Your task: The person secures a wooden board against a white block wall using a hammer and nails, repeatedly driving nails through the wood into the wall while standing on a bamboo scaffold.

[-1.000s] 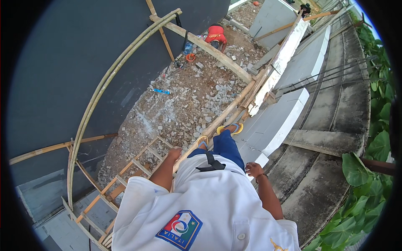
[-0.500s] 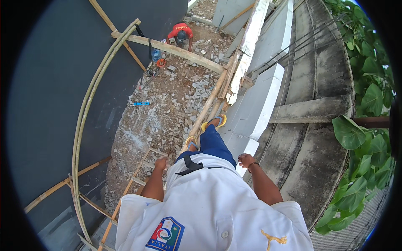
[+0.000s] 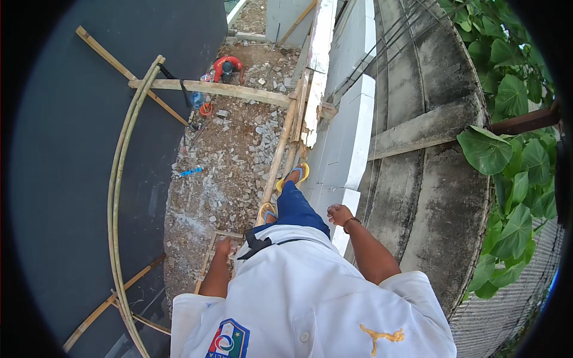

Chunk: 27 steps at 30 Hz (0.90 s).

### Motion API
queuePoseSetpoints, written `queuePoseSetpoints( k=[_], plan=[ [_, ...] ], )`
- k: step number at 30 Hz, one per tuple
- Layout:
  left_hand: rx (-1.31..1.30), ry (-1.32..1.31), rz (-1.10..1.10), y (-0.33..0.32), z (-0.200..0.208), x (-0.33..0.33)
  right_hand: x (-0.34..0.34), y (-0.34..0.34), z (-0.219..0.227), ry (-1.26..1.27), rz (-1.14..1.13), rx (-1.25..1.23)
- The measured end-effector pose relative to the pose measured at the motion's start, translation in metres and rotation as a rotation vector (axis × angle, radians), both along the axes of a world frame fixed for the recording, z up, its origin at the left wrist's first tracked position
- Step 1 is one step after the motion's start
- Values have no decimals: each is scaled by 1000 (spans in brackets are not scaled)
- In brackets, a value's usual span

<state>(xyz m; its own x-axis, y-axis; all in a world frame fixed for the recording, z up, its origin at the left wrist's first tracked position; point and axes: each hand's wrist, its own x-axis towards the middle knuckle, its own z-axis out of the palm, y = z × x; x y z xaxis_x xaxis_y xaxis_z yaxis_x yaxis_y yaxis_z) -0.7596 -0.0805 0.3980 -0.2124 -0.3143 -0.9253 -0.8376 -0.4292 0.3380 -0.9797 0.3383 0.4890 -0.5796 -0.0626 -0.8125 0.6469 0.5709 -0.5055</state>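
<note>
My left hand [image 3: 224,246] hangs beside my hip, above a wooden ladder [image 3: 206,262]; its fingers are mostly hidden. My right hand [image 3: 339,215], a dark band at its wrist, hangs with curled fingers next to the white block wall [image 3: 336,156]. Nothing shows in it, and it seems apart from the blocks. My feet, in yellow sandals [image 3: 302,173], are on narrow bamboo poles [image 3: 278,158] along the wall. One foot is ahead of the other.
Rubble ground [image 3: 230,161] lies below on the left, with a blue tool [image 3: 191,171] and an orange bucket [image 3: 206,109]. A person in red [image 3: 227,67] bends there. A wooden beam [image 3: 218,88] crosses ahead. Bent bamboo poles [image 3: 113,197] stand left; concrete slabs [image 3: 397,197] and leaves [image 3: 513,232] are right.
The view has turned and shifted, so the wall, beam and person in red sit further left. Both hands remain low at my sides, with no grasp or release visible.
</note>
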Motion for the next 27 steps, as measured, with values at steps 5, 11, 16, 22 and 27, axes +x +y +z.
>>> queuePoseSetpoints(
  k=[5,11,16,22,27],
  plan=[
    [41,29,1,-16,-10,2,3,6,-13,-63,-49,34],
    [-60,-9,-56,3,18,-13,6,7,-1,113,2,100],
    [-107,-80,-213,12,47,-26,5,9,30,747,-11,1000],
    [-81,-11,-206,1,31,-27,0,88,-31,305,-285,792],
    [-50,14,-151,-8,17,-27,12,72,-23,520,-359,763]
  ],
)
